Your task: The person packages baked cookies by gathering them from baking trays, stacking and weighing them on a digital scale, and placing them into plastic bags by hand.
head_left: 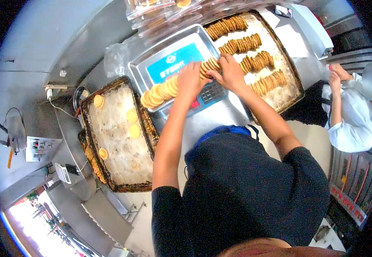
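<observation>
A long row of round, flat cookies (pixel 163 92) lies across a shallow metal tray (pixel 136 69), leaning on one another. My left hand (pixel 189 80) is closed over the middle of this row. At the row's right end, my right hand (pixel 229 73) curls its fingers and thumb around the darker cookies (pixel 210 65). A short stretch of cookies shows between both hands. Under the metal tray is a digital scale (pixel 209 93) with a keypad and red digits, partly hidden by my left wrist. A blue panel with white print (pixel 175 62) lies in the metal tray.
Right of the scale, a baking tray (pixel 285 55) bears several rows of browned cookies (pixel 256 62). Another baking tray (pixel 119 162) at left has a few loose cookies (pixel 132 115). Plastic bags (pixel 160 19) lie at the back. A co-worker (pixel 351 111) stands at far right.
</observation>
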A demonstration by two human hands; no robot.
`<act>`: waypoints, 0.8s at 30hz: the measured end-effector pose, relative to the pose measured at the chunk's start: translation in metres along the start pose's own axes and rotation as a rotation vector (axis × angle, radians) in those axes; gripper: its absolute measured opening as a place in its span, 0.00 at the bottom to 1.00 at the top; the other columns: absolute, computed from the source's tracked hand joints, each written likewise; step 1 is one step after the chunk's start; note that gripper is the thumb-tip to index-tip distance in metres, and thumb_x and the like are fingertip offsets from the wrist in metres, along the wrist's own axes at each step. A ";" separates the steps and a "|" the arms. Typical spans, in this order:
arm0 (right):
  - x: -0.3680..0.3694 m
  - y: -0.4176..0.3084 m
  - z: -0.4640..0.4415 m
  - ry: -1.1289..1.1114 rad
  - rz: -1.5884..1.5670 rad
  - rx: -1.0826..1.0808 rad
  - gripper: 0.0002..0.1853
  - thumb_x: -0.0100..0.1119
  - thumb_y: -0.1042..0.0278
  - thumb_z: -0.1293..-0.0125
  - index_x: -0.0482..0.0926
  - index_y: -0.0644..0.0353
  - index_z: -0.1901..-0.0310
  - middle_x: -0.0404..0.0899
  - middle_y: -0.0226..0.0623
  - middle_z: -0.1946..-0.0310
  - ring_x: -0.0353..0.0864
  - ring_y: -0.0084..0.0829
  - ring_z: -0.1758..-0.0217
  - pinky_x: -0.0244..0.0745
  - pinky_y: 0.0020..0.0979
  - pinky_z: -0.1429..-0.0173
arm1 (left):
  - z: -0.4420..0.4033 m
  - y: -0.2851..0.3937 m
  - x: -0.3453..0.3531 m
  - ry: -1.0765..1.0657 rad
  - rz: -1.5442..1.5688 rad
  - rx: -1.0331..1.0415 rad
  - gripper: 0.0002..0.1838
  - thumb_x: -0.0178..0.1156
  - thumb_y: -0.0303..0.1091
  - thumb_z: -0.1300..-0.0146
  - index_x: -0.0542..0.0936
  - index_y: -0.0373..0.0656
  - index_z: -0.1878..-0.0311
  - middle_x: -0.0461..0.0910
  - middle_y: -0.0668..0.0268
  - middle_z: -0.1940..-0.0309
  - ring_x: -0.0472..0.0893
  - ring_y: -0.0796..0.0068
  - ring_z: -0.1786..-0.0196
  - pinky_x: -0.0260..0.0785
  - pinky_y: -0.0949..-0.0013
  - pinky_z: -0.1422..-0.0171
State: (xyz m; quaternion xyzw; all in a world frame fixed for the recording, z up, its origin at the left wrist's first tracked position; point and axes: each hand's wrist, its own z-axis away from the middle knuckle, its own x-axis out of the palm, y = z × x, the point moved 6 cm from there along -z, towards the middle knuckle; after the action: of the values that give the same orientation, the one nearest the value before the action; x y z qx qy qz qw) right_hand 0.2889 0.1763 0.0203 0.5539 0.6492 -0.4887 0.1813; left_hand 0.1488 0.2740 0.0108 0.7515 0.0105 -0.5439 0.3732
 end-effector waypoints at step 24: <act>0.031 0.010 -0.040 -0.637 0.094 -0.220 0.63 0.85 0.49 0.50 0.53 0.40 0.16 0.69 0.62 0.27 0.73 0.66 0.29 0.77 0.56 0.33 | 0.101 -0.075 -0.055 0.254 -0.224 -0.536 0.61 0.87 0.59 0.68 0.75 0.42 0.26 0.70 0.46 0.35 0.70 0.45 0.32 0.70 0.51 0.32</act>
State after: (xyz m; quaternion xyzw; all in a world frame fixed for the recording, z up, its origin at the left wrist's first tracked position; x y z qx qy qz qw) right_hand 0.3002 0.2262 0.0100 0.3798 0.5826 -0.5554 0.4559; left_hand 0.0133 0.2917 0.0025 0.6824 0.2828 -0.4611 0.4916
